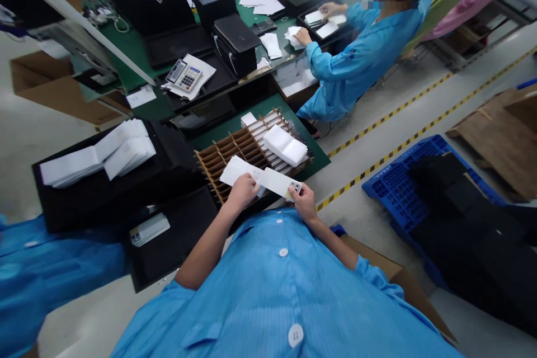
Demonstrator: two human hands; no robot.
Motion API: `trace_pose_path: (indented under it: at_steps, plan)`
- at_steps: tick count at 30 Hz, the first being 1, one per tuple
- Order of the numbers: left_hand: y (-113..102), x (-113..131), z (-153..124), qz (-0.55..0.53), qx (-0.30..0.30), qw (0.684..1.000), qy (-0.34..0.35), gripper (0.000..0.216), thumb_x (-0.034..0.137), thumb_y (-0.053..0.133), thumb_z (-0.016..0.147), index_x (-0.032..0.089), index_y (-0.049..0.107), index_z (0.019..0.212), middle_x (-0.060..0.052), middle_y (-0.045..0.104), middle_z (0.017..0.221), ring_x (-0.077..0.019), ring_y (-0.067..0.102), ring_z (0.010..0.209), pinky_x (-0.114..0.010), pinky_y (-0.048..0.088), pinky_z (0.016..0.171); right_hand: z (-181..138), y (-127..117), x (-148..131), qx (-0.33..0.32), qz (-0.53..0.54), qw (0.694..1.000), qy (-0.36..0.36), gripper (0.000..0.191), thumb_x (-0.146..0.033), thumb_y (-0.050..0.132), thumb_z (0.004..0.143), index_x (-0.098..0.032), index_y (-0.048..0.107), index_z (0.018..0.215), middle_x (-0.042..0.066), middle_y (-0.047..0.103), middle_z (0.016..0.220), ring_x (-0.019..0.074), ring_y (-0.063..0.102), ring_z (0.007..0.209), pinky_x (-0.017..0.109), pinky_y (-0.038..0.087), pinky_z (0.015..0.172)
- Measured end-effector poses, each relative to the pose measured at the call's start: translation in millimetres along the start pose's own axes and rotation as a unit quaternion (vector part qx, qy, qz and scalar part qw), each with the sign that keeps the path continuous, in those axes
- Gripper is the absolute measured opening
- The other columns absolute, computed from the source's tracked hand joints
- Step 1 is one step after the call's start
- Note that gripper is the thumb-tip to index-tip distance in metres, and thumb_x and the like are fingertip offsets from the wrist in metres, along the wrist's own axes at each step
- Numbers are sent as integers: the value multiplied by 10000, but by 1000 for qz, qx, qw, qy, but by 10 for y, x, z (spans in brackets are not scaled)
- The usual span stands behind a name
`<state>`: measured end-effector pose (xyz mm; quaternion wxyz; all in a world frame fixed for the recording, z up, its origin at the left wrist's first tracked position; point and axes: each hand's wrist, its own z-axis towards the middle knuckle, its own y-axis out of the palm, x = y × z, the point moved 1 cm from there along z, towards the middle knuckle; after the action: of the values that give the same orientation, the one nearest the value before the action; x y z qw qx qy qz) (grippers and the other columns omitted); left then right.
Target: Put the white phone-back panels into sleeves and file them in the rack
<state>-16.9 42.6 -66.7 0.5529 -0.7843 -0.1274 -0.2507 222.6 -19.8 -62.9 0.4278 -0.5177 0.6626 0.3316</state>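
Observation:
In front of my waist, my right hand grips the camera-block end of a flat white phone back panel. My left hand is closed on white paper sleeves, whose ends meet the far end of the panel. Whether the panel is partly inside a sleeve, I cannot tell. Just beyond both hands lies a brown cardboard divider grid. Its right part is filled with thin white pieces, and a stack of white sleeves rests on top.
Left are stacked white sleeves on a black surface and similar panels on a black tray. A calculator sits on the green bench. A co-worker handles white pieces ahead. At right stands a blue pallet.

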Motion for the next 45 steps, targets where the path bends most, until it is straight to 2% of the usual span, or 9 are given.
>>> trace_pose_path:
  at_steps: [3, 9, 19, 23, 28, 31, 34, 40, 45]
  plan:
    - [5, 40, -11, 8, 21, 1000, -20, 248, 213, 600, 885, 177, 781, 719, -99, 715, 878, -216, 651, 810, -337, 488, 784, -20, 15, -21, 1, -1, 1000, -1, 440, -576, 789, 756, -186, 726, 951, 36, 742, 824, 236, 724, 729, 359, 662, 576]
    - [22, 43, -76, -55, 139, 986, -72, 175, 199, 616, 837, 205, 673, 672, -57, 670, 792, -210, 620, 764, -343, 495, 772, -53, 84, -45, -21, -13, 1000, -10, 397, -548, 779, 785, -194, 725, 954, 31, 742, 855, 220, 709, 740, 342, 663, 591]
    - [80, 136, -230, -96, 261, 959, -53, 161, 234, 595, 927, 222, 631, 770, -35, 620, 875, -194, 613, 783, -346, 505, 802, -130, 232, -353, -27, -112, 991, -70, 311, -489, 709, 843, -202, 744, 957, 26, 747, 817, 204, 663, 677, 296, 586, 557]
    - [141, 144, -256, -115, 251, 960, -56, 149, 202, 594, 921, 219, 618, 775, -31, 612, 880, -182, 604, 757, -339, 505, 784, -111, 233, -368, -52, -158, 981, -102, 286, -453, 689, 860, -202, 762, 978, 31, 768, 836, 214, 678, 716, 300, 565, 625]
    - [163, 200, -309, -68, 200, 977, -17, 186, 219, 551, 982, 226, 621, 809, -60, 644, 942, -221, 639, 899, -363, 522, 885, -16, 244, -236, -101, -176, 972, -121, 264, -438, 702, 873, -206, 776, 973, 26, 788, 871, 206, 684, 753, 300, 554, 716]
    - [133, 193, -334, -11, 188, 982, -3, 199, 225, 533, 1000, 234, 618, 821, -85, 654, 961, -259, 636, 974, -394, 514, 933, 16, 280, -158, -94, -127, 983, -97, 315, -479, 720, 866, -196, 770, 995, 36, 791, 903, 214, 702, 789, 308, 583, 720]
    - [101, 135, -322, 23, 193, 981, -22, 188, 214, 534, 988, 240, 606, 817, -100, 652, 946, -282, 630, 956, -411, 507, 899, 13, 327, -113, -73, -77, 992, -63, 392, -536, 735, 850, -192, 765, 1035, 47, 787, 929, 223, 715, 783, 310, 613, 643]
    - [95, 131, -234, -23, 173, 984, -42, 181, 200, 536, 968, 246, 555, 795, -67, 646, 857, -252, 624, 840, -374, 479, 789, -8, 410, -87, -52, -68, 994, -74, 420, -573, 732, 850, -188, 763, 1015, 48, 778, 924, 215, 704, 782, 309, 639, 635]
    - [9, 182, -218, -30, 183, 982, -41, 193, 196, 526, 976, 249, 530, 790, -63, 638, 853, -245, 619, 835, -375, 478, 794, 38, 423, -111, -71, -38, 995, -64, 419, -559, 751, 839, -182, 757, 1022, 53, 774, 936, 222, 715, 788, 325, 653, 633]
